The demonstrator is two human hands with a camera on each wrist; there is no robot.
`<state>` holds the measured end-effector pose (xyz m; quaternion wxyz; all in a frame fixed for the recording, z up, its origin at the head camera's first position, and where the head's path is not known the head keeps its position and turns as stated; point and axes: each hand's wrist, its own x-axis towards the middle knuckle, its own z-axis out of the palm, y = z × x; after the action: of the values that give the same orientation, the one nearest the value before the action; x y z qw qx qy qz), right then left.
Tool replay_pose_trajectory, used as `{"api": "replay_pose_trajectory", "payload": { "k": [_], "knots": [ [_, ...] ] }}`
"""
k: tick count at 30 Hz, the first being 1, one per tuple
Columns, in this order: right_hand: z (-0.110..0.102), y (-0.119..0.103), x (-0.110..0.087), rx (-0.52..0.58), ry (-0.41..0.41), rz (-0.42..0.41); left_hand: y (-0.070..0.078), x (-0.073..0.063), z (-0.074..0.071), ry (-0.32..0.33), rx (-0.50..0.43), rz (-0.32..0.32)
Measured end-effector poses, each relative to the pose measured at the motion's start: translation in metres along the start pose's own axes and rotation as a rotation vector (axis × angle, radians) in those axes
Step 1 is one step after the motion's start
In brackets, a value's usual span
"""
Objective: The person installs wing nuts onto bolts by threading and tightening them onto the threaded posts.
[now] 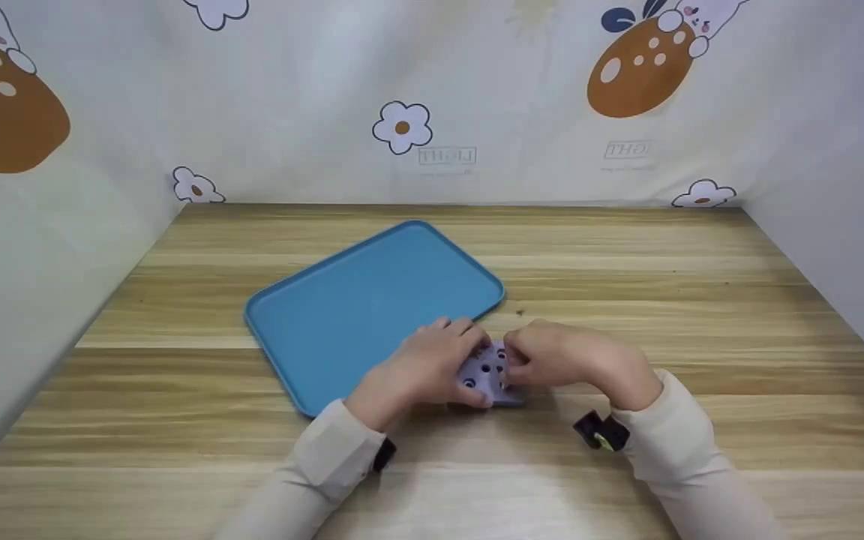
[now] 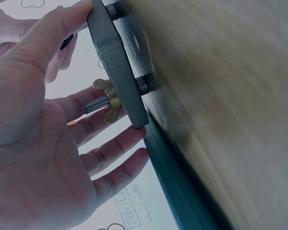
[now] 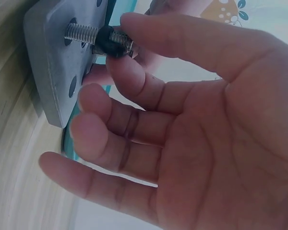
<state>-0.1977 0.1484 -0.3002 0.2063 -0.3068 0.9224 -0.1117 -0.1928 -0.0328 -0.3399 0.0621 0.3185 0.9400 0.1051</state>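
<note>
A grey metal plate with several round holes is held just over the tabletop, near the tray's right corner. My left hand grips it by opposite edges, thumb on the near one and fingers on the far one. Threaded bolts pass through the plate. On one sits a brass wing nut, close against the plate. A black wing nut is partway along another bolt. My right hand pinches this black nut between thumb and index finger, the other fingers loosely bent. Bolt heads show on the plate's underside.
A blue tray lies at an angle on the wooden table, left of and behind the plate. Patterned cloth encloses the table at the back and sides. Dark devices are strapped to the wrists.
</note>
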Motion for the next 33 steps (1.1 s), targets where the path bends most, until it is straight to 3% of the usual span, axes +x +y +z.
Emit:
{"api": "replay_pose_trajectory", "payload": {
  "k": [6,14,20,33],
  "knots": [
    [-0.0001,0.001,-0.0002,0.028,-0.011,0.003,-0.0001,0.0003,0.0004,-0.003,-0.002,-0.002],
    [-0.0027,0.0032,-0.0032,0.024,0.002,-0.151,-0.0004,0.0009,0.0006,-0.012,0.002,-0.007],
    [-0.0025,0.0026,-0.003,-0.003,-0.03,-0.178,-0.0004,0.0008,-0.0004,-0.019,0.014,-0.007],
    [0.0001,-0.0002,-0.0015,0.017,0.014,-0.006,0.0005,-0.0007,-0.0004,0.011,-0.019,-0.004]
  ]
}}
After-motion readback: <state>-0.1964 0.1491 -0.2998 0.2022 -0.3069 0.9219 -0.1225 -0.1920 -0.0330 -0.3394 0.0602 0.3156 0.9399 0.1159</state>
